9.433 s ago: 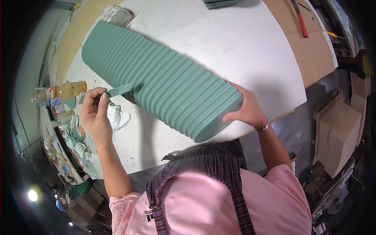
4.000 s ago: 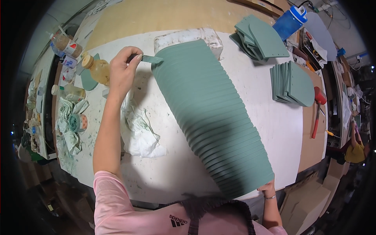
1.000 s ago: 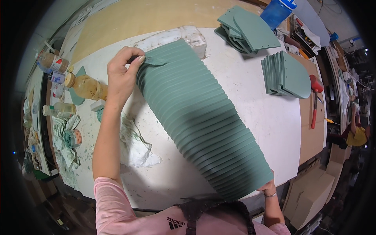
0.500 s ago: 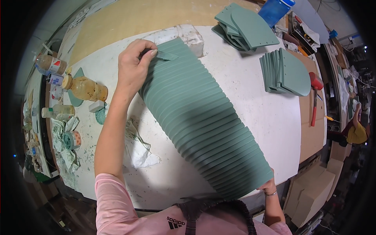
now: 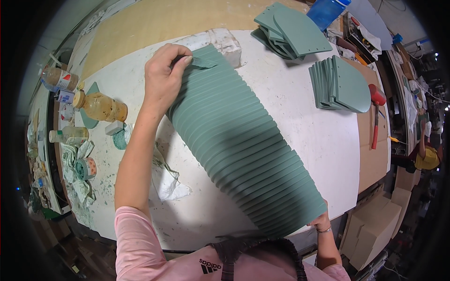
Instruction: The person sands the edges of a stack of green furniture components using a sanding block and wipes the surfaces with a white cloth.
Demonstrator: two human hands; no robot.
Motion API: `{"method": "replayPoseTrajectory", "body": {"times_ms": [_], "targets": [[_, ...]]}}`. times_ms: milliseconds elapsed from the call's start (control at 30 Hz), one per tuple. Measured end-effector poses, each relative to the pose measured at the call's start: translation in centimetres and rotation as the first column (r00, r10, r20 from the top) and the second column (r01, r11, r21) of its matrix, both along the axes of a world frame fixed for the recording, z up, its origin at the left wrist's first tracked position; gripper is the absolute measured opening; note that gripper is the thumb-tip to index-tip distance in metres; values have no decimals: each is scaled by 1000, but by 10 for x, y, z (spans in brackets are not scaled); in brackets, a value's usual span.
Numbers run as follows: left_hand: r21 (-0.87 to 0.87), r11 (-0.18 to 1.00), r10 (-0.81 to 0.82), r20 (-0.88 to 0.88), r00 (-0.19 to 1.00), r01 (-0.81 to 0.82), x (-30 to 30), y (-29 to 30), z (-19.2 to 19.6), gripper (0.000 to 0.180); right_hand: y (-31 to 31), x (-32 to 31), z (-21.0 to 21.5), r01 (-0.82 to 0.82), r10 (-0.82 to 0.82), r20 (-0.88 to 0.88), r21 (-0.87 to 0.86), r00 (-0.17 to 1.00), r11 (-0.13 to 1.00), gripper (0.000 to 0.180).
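Head | L fingers (image 5: 183,64): 1 blade (image 5: 204,62) | R hand (image 5: 320,219): 1 grn stack (image 5: 243,140)

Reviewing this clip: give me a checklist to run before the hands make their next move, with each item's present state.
1. Left hand holding the flat blade: ok.
2. Blade over the far part of the row of green panels: ok.
3. Right hand at the row's near end: ok.
4. Right hand's grip secure: cannot tell, fingers mostly hidden.
5. White block touching the row's far end: cannot tell.
6. Red mallet apart from the row: ok.
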State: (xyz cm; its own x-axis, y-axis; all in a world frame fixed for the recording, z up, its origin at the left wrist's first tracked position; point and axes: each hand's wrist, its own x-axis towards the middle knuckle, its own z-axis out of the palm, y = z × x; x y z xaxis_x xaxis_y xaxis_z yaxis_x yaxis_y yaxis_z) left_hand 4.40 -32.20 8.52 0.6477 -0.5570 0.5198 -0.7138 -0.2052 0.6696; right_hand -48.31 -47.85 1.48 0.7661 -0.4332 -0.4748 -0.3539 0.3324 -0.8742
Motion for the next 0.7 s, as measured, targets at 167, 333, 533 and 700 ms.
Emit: {"method": "replayPoseTrajectory", "body": {"times_ms": [167,333,533,700], "targets": [[10,1000,-8,44,999,8,3,-1,2,5,0,0,0,-8,8,-9,-6,1000,1000,117],[-33,999,19,-112,994,-23,3,5,4,5,0,0,-1,3,-3,23,-4,1000,1000,116],[-107,993,39,-57,998,-45,7,15,-1,5,-1,-1,-2,-16,16,22,-26,1000,1000,115],[-19,998,52,-35,998,-53,15,33,-7,6,-1,-1,-3,-6,5,34,11,999,1000,115]]}}
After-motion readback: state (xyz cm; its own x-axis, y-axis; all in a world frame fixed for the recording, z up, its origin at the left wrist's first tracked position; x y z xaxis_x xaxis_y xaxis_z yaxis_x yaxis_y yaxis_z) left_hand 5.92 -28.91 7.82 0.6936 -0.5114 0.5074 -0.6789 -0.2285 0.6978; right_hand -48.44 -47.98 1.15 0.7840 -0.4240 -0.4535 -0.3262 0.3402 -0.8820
